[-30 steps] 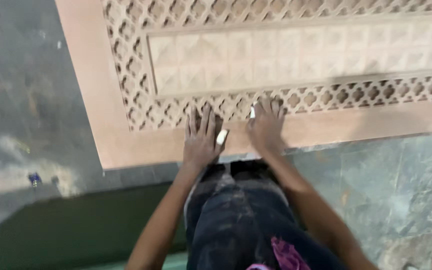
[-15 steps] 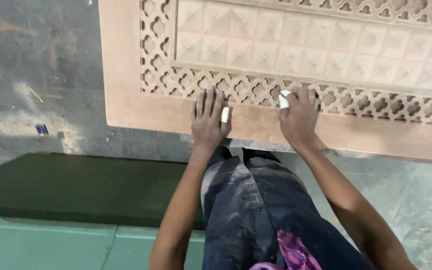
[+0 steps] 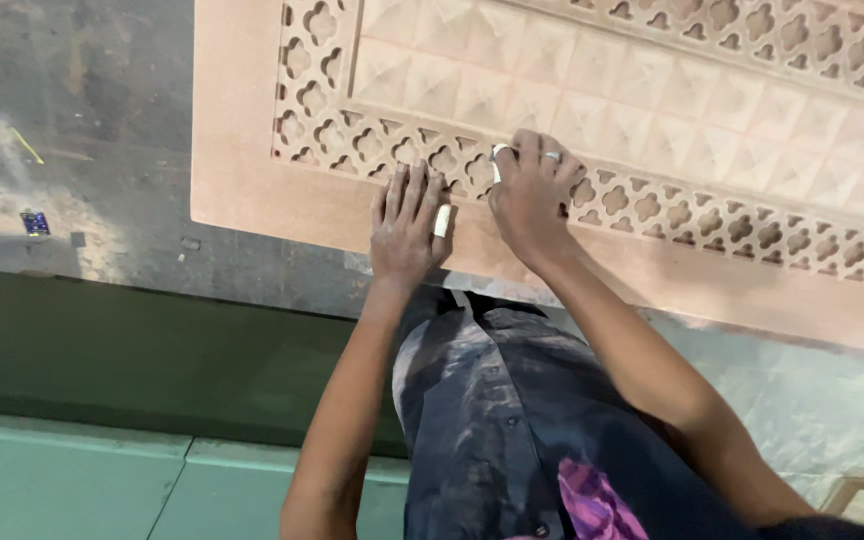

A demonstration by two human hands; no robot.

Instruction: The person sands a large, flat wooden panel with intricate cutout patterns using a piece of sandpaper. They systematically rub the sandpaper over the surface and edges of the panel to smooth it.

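A: State the surroundings.

B: A grey, dusty stone floor (image 3: 82, 130) lies under the work, with a dark green band (image 3: 132, 350) and a pale green strip (image 3: 62, 480) nearer the person.

A: Identify the workpiece and its position.

B: A large pinkish-tan carved panel (image 3: 242, 190) with a pierced lattice border (image 3: 352, 140) and a field of raised pyramid squares (image 3: 592, 90). It lies flat on the floor, directly ahead of the person.

A: Left hand?

B: The left hand (image 3: 407, 225) rests palm-down on the plain margin and the lattice, fingers extended and close together. A small white piece (image 3: 442, 221) sits at its thumb side; whether it is gripped cannot be told.

A: Right hand?

B: The right hand (image 3: 532, 195) is curled on the lattice just beside the left, fingers bent around a small pale object (image 3: 498, 160). A ring (image 3: 551, 156) shows on one finger.

A: Other items?

B: A small blue object (image 3: 35, 222) lies on the floor, well apart.
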